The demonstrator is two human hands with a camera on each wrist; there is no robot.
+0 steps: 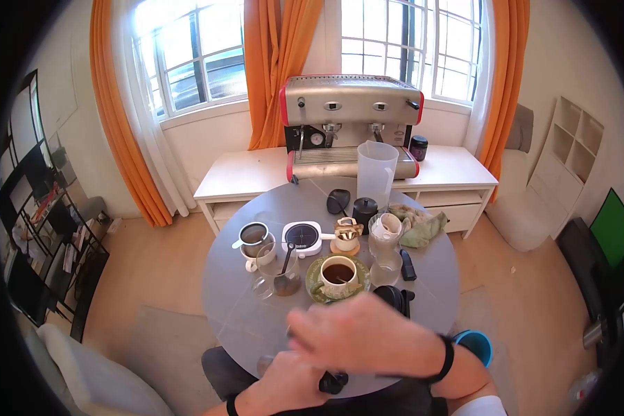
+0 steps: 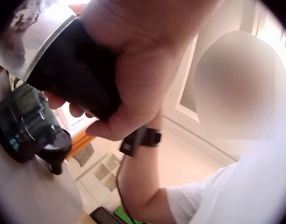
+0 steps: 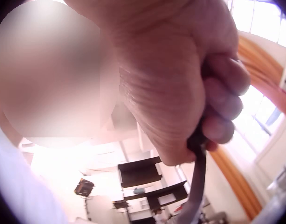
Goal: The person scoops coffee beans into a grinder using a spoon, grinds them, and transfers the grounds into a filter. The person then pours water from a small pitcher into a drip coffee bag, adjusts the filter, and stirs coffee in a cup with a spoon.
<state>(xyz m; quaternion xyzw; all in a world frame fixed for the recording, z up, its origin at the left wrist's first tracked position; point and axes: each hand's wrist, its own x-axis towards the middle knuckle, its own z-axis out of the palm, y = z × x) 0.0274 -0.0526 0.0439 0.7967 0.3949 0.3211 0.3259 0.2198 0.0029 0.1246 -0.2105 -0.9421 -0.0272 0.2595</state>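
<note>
My left hand (image 1: pixel 291 381) is low at the near table edge in the head view. In the left wrist view that hand (image 2: pixel 138 60) curls round a black cylinder (image 2: pixel 77 67) with a clear section (image 2: pixel 45 30) holding dark bits. Just above it, my right hand (image 1: pixel 360 333) is blurred in the head view. The right wrist view has that hand (image 3: pixel 180 79) with curled fingers gripping a dark knob (image 3: pixel 197 140) on a flat metal crank arm (image 3: pixel 195 186). Where the crank meets the cylinder is hidden.
A cup of dark liquid (image 1: pixel 338 272) rests on a green saucer (image 1: pixel 315 292). Around it stand a glass carafe (image 1: pixel 385 267), a glass jug (image 1: pixel 284 281), a white scale (image 1: pixel 301 238) and a tall clear pitcher (image 1: pixel 376 173). An espresso machine (image 1: pixel 353 104) stands behind.
</note>
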